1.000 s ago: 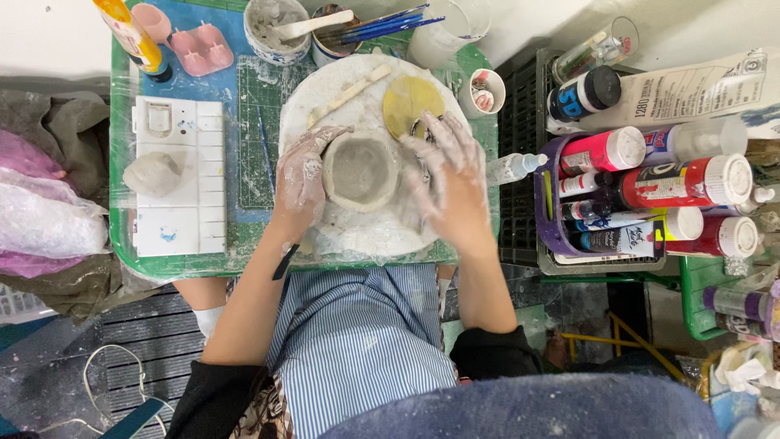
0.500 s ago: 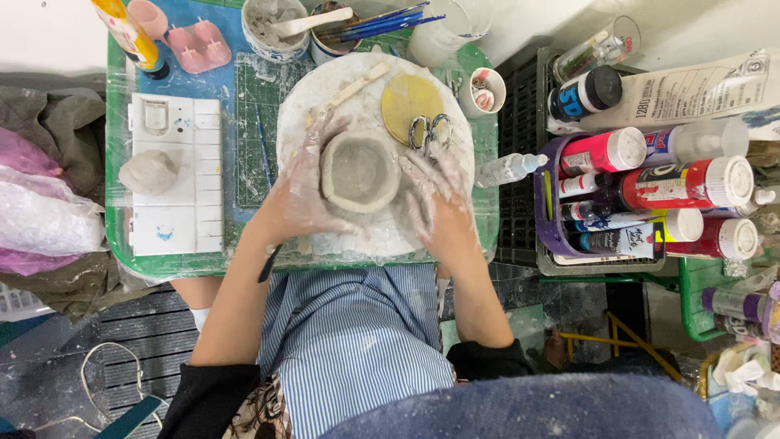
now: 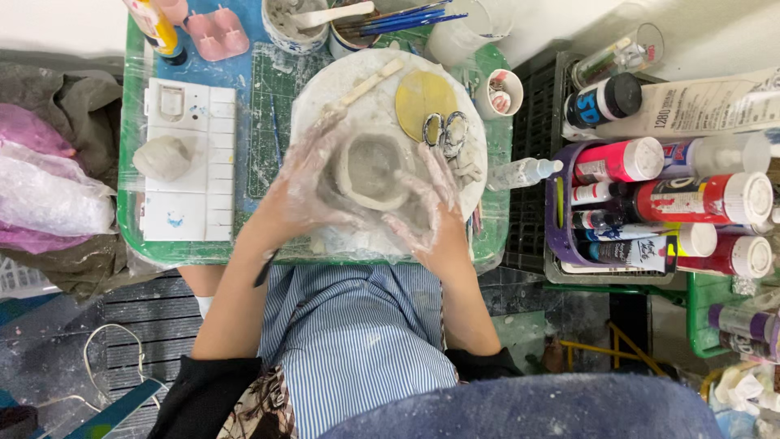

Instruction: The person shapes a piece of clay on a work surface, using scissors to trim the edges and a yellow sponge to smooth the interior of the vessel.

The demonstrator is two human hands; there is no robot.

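Note:
A small grey clay bowl stands on a round white turntable on the green tray. My left hand, in a thin clear glove smeared with clay, cups the bowl's left side. My right hand, gloved the same way, wraps its right and near side. Both palms press against the wall. A yellow round disc, a pair of scissors and a wooden stick lie on the turntable behind the bowl.
A lump of grey clay sits on a white mould tray at left. Cups with brushes and a paste cup stand at the back. Paint bottles fill a purple rack at right. Plastic bags lie far left.
Both hands have drawn inward and toward me, from the bowl's upper sides to a closer cupping around its near half. The scissors behind are now uncovered.

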